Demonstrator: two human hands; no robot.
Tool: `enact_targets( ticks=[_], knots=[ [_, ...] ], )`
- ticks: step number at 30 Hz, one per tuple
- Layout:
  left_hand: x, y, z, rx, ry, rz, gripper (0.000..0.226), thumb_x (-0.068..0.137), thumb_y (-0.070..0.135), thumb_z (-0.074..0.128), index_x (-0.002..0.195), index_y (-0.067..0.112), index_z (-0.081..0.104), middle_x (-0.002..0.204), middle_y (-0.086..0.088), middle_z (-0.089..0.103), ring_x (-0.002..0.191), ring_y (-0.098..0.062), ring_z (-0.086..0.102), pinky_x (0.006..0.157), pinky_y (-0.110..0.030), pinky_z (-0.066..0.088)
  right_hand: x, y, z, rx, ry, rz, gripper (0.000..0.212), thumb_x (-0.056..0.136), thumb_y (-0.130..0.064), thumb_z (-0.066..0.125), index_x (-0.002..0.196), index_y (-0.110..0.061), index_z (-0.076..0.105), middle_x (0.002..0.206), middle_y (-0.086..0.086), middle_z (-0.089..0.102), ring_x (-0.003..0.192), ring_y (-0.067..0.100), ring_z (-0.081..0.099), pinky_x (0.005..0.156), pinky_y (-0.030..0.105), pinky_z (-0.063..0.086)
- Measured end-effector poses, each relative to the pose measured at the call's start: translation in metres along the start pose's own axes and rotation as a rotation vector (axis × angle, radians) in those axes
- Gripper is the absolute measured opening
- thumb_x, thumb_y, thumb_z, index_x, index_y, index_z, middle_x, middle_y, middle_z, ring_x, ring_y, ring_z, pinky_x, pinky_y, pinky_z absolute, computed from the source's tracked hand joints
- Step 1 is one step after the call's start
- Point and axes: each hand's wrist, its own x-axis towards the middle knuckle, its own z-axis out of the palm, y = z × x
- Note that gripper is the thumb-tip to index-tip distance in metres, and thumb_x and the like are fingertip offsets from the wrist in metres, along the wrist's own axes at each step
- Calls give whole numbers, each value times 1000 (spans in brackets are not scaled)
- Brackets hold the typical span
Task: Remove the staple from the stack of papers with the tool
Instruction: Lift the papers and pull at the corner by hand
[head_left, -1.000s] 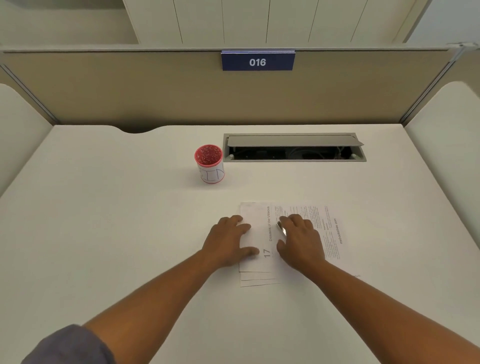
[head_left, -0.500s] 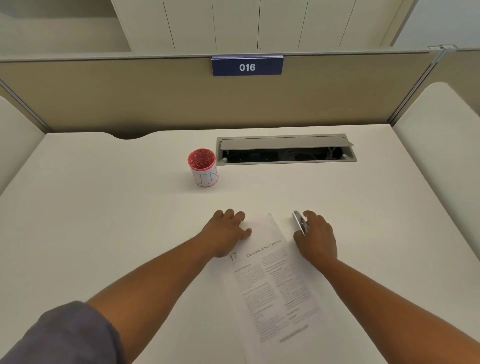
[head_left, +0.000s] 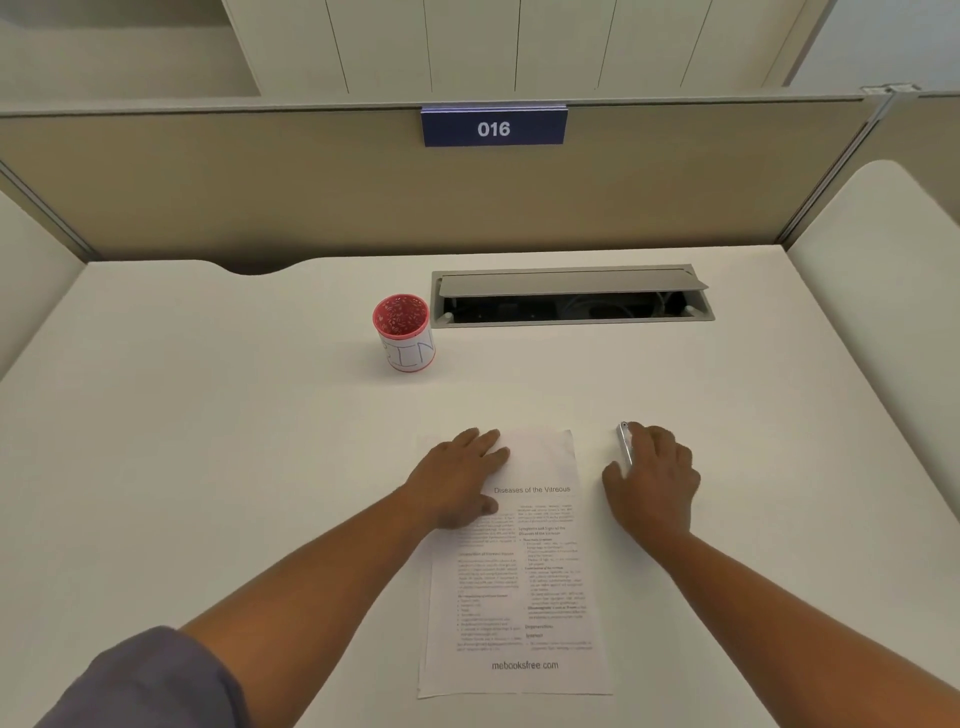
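The stack of papers (head_left: 524, 582) lies upright on the white desk, printed side up, headed "Diseases of the Vitreous". My left hand (head_left: 460, 480) lies flat on its upper left corner, fingers together, covering the place where a staple could be; no staple is visible. My right hand (head_left: 652, 480) rests on the desk just right of the papers, palm down over a small silver metal tool (head_left: 625, 444) whose end pokes out past my fingers.
A red-rimmed cup (head_left: 404, 332) with a white label stands behind the papers to the left. An open cable hatch (head_left: 571, 296) is set into the desk at the back. A beige partition with a blue "016" sign (head_left: 493, 127) closes the far edge.
The papers have been turned from lying sideways to upright in front of me. My right hand has slid off them to the right with the tool. My left hand stays on the top corner.
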Motion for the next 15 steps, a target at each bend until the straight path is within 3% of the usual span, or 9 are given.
enact_targets(
  ticks=[3,6,10,15],
  knots=[
    [-17,2,20,-99,243,-95,73,97,51,55,160,27,28,172,1,15,158,-23,10,125,-41,18,-18,-9,8,18,0,-229,51,83,-26,71,131,-12,61,130,10,58,115,36,53,94,48,46],
    [-36,11,38,-409,435,-351,65,97,47,58,155,23,39,167,-3,25,154,-27,17,123,-44,25,-33,-16,18,32,-150,-340,54,87,-36,69,135,-13,58,133,7,54,118,32,52,97,43,48],
    [-52,23,41,-845,435,-652,65,99,34,60,156,18,34,165,-9,26,152,-30,19,123,-43,21,-47,-21,26,43,-279,-263,65,87,-51,68,143,-21,51,154,3,37,135,28,36,106,42,44],
    [-68,34,34,-1157,390,-819,66,97,30,59,156,19,32,159,-5,36,144,-30,39,110,-44,41,-55,-19,27,57,-386,-197,75,83,-52,74,147,-23,49,163,3,29,147,26,23,117,43,32]
  ],
)
